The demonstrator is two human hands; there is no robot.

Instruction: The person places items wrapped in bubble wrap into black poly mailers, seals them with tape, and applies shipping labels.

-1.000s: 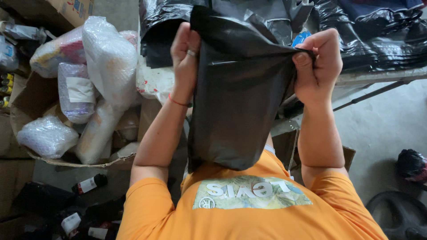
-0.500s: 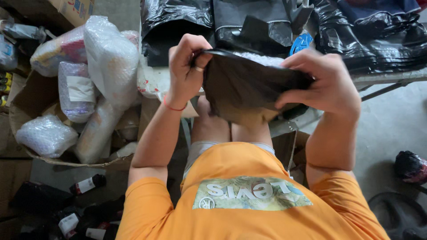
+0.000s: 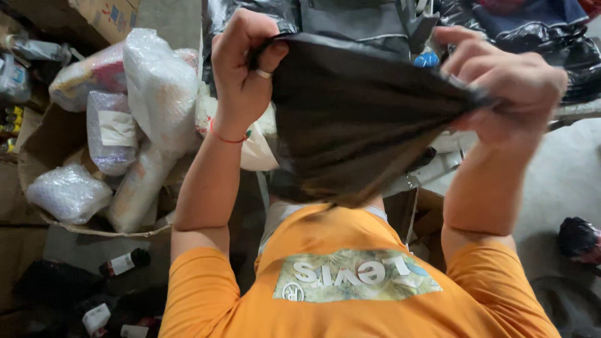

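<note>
I hold a black plastic bag (image 3: 350, 125) up in front of me, stretched between both hands. My left hand (image 3: 241, 69), with a ring and a red wrist band, grips the bag's left top edge. My right hand (image 3: 507, 87) pinches the right top edge. The bag hangs down to a narrow bottom above my orange shirt (image 3: 350, 281). What is inside the bag is hidden.
A cardboard box (image 3: 44, 150) at the left holds several bubble-wrapped parcels (image 3: 156, 87). Small dark bottles (image 3: 122, 263) lie on the floor below it. Black bags (image 3: 551, 37) are piled on a table at the top. A dark bundle (image 3: 579, 238) lies on the floor at the right.
The bag hung long a second ago, was bunched up small between my hands, and now is spread wide again. Both hands have come closer to the camera.
</note>
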